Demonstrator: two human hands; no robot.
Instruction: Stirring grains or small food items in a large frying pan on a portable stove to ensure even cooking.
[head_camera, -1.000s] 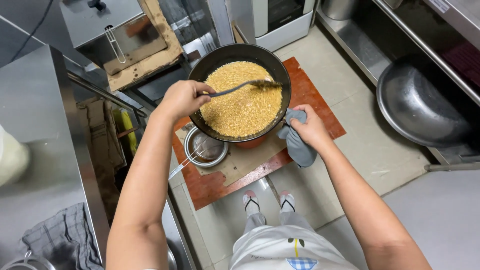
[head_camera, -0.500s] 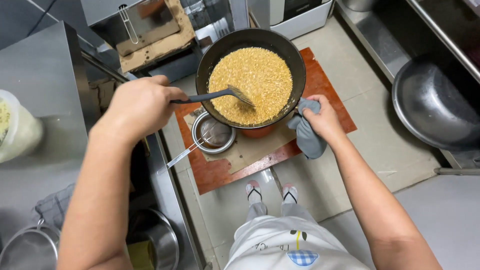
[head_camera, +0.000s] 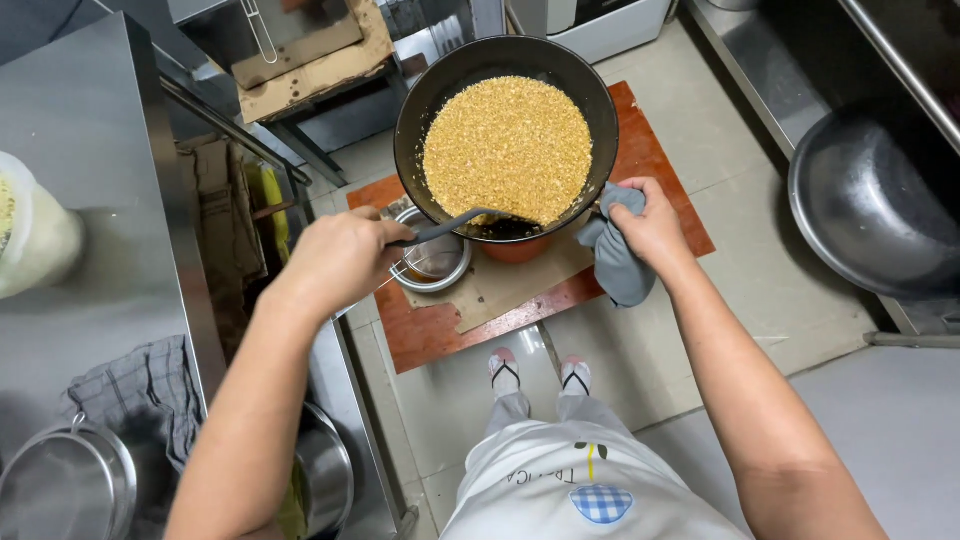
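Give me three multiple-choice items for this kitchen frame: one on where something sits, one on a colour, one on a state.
1. Where is the small metal bowl?
A. On the wooden board on the floor, under the near rim of the black pan
B. On the steel counter
C. Inside the big basin at right

2. What colour is the cloth in the right hand?
A. Red
B. Grey-blue
C. Yellow

3. How does the black pan stand?
A. Empty
B. Upside down
C. Filled with golden grains

Answers:
1. A: the bowl rests on the reddish board, partly tucked beneath the pan.
2. B: the cloth bunched at the pan's rim is grey-blue.
3. C: golden grains cover the inside, and the left hand holds a dark utensil at their near edge.
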